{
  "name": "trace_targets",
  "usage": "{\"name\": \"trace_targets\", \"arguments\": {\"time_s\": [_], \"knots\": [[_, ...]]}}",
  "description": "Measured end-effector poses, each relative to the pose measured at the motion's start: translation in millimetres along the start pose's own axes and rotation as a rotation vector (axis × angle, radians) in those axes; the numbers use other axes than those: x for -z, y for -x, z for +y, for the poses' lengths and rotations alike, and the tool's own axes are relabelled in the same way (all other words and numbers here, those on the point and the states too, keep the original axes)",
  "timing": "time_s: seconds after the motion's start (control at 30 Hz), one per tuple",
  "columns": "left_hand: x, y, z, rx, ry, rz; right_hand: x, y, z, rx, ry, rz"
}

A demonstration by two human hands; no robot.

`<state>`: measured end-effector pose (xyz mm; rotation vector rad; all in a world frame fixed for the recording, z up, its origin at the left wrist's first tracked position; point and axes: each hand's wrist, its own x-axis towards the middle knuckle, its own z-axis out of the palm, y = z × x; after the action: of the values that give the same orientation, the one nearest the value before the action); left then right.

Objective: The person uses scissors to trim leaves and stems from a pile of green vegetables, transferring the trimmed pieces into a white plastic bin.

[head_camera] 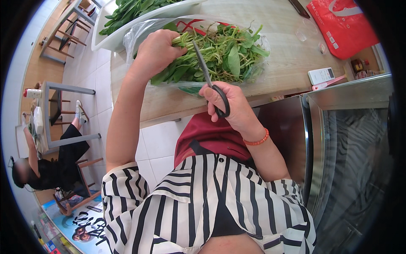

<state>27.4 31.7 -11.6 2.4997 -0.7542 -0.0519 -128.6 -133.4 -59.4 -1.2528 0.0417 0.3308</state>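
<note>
My left hand (160,52) grips a bunch of leafy green stems (182,40) at the left side of a heap of greens (233,60). The heap lies in a clear plastic bag (130,39) spread on the wooden-topped counter (287,63). In my right hand (230,103) is a pair of scissors (206,71) with black handles. Its blades look closed together and point up over the heap, near the stems. Whether the blades touch the stems cannot be told. My left fingertips are partly hidden among the greens.
Behind the bag stands a white plastic tub (104,38) holding more greens (139,12). To the right are a red bag (345,31), a white remote control (321,76) and a pink-handled item (328,83). A glass-fronted metal cabinet (349,152) is beside me. A person (54,171) sits at a table on the left.
</note>
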Motion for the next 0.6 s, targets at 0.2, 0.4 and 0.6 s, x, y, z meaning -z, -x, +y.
{"name": "trace_targets", "arguments": {"time_s": [0.2,0.4,0.6], "knots": [[13.0,-2.8,-11.0,-0.01,0.179,0.144,3.1,9.9,7.4,0.049,-0.142,0.152],[9.1,0.2,-2.1,0.032,-0.12,0.042,-1.3,14.5,14.3,-0.006,-0.156,-0.01],[-14.2,-1.5,13.1,0.079,-0.4,-0.142,-4.4,20.6,16.6,-0.029,-0.057,0.007]]}}
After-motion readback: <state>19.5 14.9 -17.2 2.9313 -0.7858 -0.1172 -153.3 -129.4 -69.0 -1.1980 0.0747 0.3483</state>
